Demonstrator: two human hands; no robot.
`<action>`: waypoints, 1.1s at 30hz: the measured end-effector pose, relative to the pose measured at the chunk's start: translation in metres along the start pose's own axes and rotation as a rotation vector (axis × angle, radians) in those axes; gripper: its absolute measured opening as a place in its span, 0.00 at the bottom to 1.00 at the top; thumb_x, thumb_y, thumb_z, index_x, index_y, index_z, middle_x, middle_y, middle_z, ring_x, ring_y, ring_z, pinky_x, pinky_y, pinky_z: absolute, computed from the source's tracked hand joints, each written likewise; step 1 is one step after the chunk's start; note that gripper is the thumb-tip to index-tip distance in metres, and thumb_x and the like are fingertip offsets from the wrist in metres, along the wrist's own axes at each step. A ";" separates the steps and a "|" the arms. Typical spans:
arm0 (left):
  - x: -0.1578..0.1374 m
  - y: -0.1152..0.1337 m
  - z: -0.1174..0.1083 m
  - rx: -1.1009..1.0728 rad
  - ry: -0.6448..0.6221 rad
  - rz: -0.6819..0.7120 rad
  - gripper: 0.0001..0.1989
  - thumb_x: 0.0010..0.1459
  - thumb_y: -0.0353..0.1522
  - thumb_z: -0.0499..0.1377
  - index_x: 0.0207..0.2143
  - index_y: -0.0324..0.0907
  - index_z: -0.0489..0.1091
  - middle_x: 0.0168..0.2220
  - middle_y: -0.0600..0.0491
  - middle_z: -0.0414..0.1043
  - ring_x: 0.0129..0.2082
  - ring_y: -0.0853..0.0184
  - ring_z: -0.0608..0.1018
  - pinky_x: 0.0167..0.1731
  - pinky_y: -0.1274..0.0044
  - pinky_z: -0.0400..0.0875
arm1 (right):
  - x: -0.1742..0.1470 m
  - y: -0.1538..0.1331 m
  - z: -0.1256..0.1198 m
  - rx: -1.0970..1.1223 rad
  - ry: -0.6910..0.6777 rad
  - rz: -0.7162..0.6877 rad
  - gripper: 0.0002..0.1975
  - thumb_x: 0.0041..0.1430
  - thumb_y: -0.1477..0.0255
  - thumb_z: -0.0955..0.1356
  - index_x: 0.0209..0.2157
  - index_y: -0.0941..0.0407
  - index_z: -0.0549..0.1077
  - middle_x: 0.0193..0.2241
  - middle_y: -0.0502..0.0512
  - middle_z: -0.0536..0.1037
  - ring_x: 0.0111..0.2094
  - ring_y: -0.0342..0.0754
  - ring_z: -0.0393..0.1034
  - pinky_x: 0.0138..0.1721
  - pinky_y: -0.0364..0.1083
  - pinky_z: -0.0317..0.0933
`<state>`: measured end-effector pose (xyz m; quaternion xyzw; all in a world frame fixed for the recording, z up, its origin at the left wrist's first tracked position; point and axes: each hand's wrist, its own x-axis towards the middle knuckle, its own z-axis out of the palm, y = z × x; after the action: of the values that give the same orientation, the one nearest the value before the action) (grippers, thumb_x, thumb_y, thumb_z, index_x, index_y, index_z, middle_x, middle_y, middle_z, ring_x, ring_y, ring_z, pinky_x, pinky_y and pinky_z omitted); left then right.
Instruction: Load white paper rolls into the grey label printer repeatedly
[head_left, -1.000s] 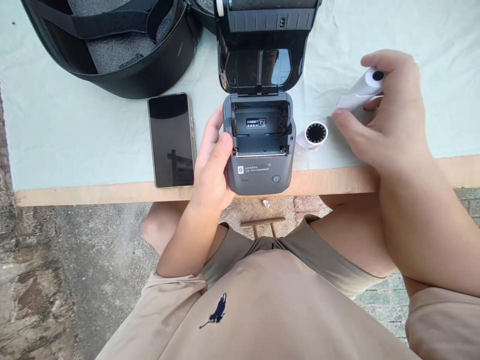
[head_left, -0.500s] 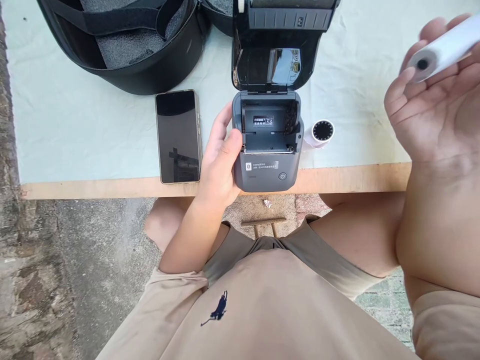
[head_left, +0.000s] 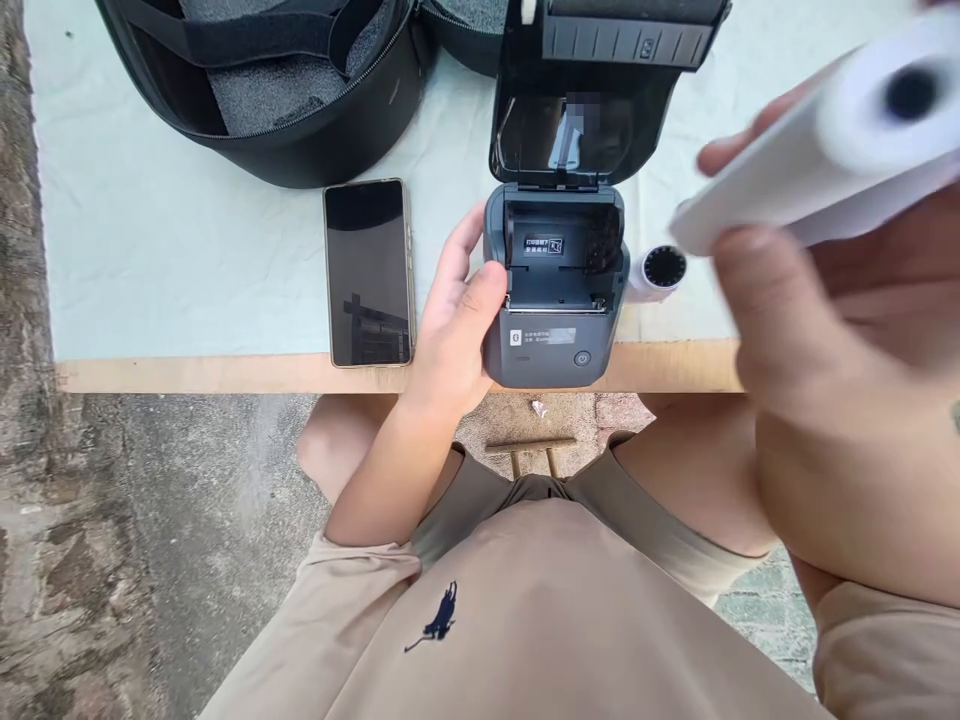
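Observation:
A dark grey label printer [head_left: 551, 340] stands at the table's front edge with its black lid [head_left: 577, 125] tipped back, showing an unfilled roll bay. My left hand [head_left: 457, 320] grips the printer's left side, thumb on the body's edge. At the upper right, my right hand [head_left: 817, 310] holds a white paper roll [head_left: 810, 140] raised above the table, its dark core hole facing the camera; the roll and hand are blurred by motion. Just right of the printer a smaller white roll [head_left: 660, 272] with a black toothed end stands partly hidden behind it.
A smartphone [head_left: 369, 275] with a dark screen lies left of the printer. Behind it sits an open black zip case [head_left: 300, 150] with grey foam and a strap. Pale cloth [head_left: 172, 260] covers the table up to its bare wooden front edge [head_left: 195, 375].
My right hand has turned over and moved left and nearer the camera with the paper roll. The printer and left hand appear slightly further right in view.

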<state>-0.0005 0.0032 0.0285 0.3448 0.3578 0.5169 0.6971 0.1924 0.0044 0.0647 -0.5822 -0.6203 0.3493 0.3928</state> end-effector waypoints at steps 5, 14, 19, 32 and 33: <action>-0.001 -0.004 0.000 0.030 0.001 0.061 0.19 0.60 0.43 0.53 0.51 0.48 0.62 0.49 0.55 0.72 0.65 0.59 0.60 0.61 0.68 0.64 | -0.001 -0.024 0.019 -0.370 -0.045 -0.512 0.22 0.51 0.80 0.67 0.47 0.47 0.66 0.45 0.45 0.73 0.45 0.44 0.70 0.43 0.46 0.67; -0.006 -0.007 -0.002 -0.039 -0.033 0.036 0.20 0.60 0.39 0.54 0.54 0.51 0.58 0.48 0.56 0.71 0.62 0.59 0.65 0.56 0.68 0.69 | 0.005 -0.025 0.029 -0.714 -0.030 -0.473 0.04 0.59 0.75 0.62 0.33 0.52 0.65 0.38 0.50 0.77 0.44 0.53 0.72 0.36 0.51 0.65; -0.006 -0.007 -0.003 -0.018 -0.036 0.028 0.20 0.60 0.39 0.54 0.54 0.51 0.59 0.49 0.56 0.70 0.62 0.60 0.65 0.57 0.69 0.68 | 0.010 -0.025 0.031 -0.718 -0.091 -0.433 0.07 0.61 0.68 0.62 0.30 0.51 0.69 0.36 0.48 0.78 0.43 0.52 0.71 0.41 0.52 0.64; -0.004 -0.001 -0.001 -0.063 -0.009 0.029 0.20 0.61 0.40 0.52 0.55 0.51 0.57 0.55 0.57 0.67 0.63 0.61 0.63 0.57 0.72 0.66 | 0.010 -0.012 0.039 -0.618 0.343 -1.065 0.05 0.51 0.77 0.67 0.30 0.53 0.68 0.21 0.44 0.72 0.29 0.44 0.71 0.29 0.46 0.52; -0.002 -0.001 -0.003 -0.059 -0.016 0.022 0.20 0.61 0.40 0.53 0.55 0.52 0.58 0.55 0.58 0.67 0.63 0.62 0.63 0.58 0.73 0.66 | 0.009 -0.012 0.040 -0.607 0.343 -1.095 0.05 0.51 0.77 0.67 0.30 0.53 0.67 0.20 0.43 0.72 0.29 0.43 0.70 0.29 0.45 0.52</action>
<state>-0.0029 0.0012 0.0266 0.3319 0.3330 0.5321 0.7041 0.1511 0.0133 0.0583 -0.3143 -0.8271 -0.1903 0.4254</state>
